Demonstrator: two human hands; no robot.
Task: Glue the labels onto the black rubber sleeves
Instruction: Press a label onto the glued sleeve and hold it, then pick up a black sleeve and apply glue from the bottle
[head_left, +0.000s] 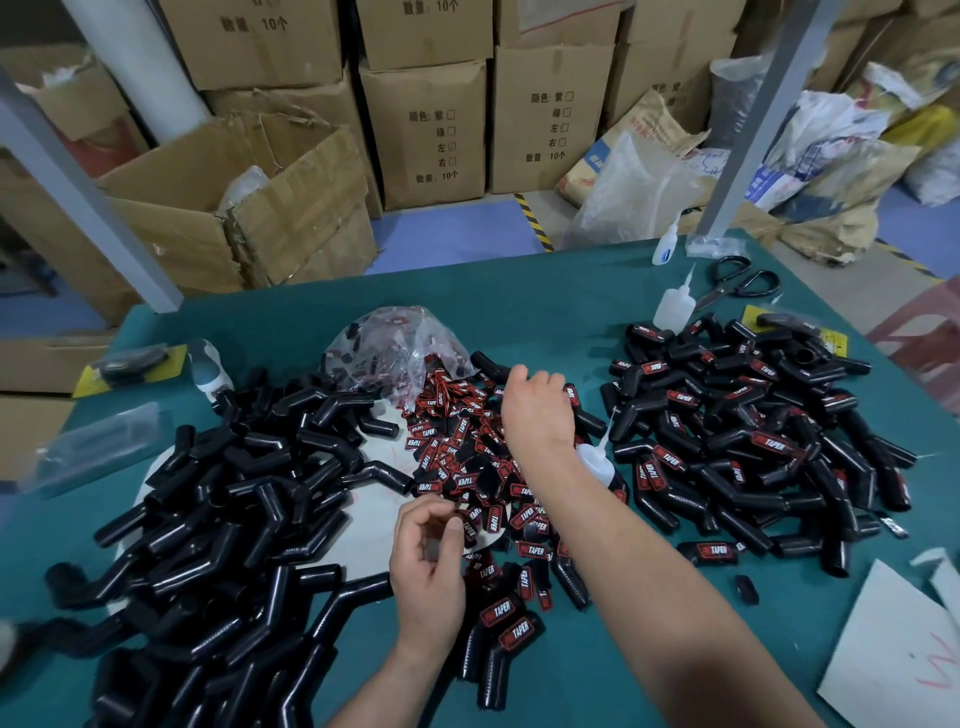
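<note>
Left hand (428, 561) is low at 6 o'clock, fingers curled, thumb and forefinger pinching one label (467, 522) at the near edge of the label pile (457, 441) mid-worktop (545, 291). Right hand (535, 405) reaches out over that pile, knuckles up, fingers bent down out of sight, so I can't tell if they hold anything. Two heaps: plain black sleeves (234, 519) at 9 o'clock, labelled sleeves (753, 431) at 3. Three glue bottles (672, 306) and one pair of scissors (737, 283). The labels are black and red with white "TAPER".
</note>
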